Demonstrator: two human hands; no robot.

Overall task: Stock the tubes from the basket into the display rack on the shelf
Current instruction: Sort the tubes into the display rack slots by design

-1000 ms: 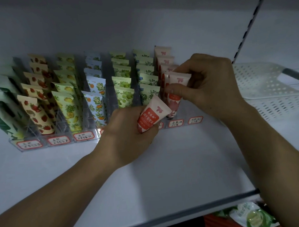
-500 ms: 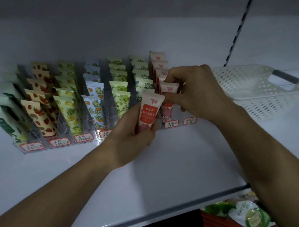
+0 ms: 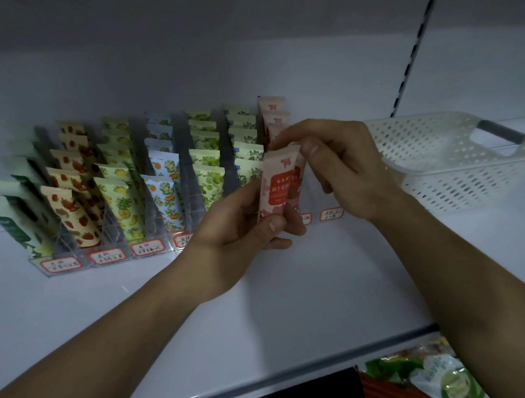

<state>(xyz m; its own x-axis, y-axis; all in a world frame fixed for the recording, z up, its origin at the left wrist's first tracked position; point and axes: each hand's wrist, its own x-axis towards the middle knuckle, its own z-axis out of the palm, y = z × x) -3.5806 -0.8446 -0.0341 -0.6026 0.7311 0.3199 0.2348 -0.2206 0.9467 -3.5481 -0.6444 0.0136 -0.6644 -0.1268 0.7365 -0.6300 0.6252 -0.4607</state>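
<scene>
Your left hand (image 3: 244, 226) grips a pink tube (image 3: 277, 183) upright near the display rack (image 3: 107, 253) front, right end. Your right hand (image 3: 341, 168) pinches its top edge. Rack rows of tubes behind; white basket (image 3: 443, 161) far right on the shelf (image 3: 260, 304).

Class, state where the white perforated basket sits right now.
In the head view, the white perforated basket sits on the shelf at far right, beside the right hand.
</scene>
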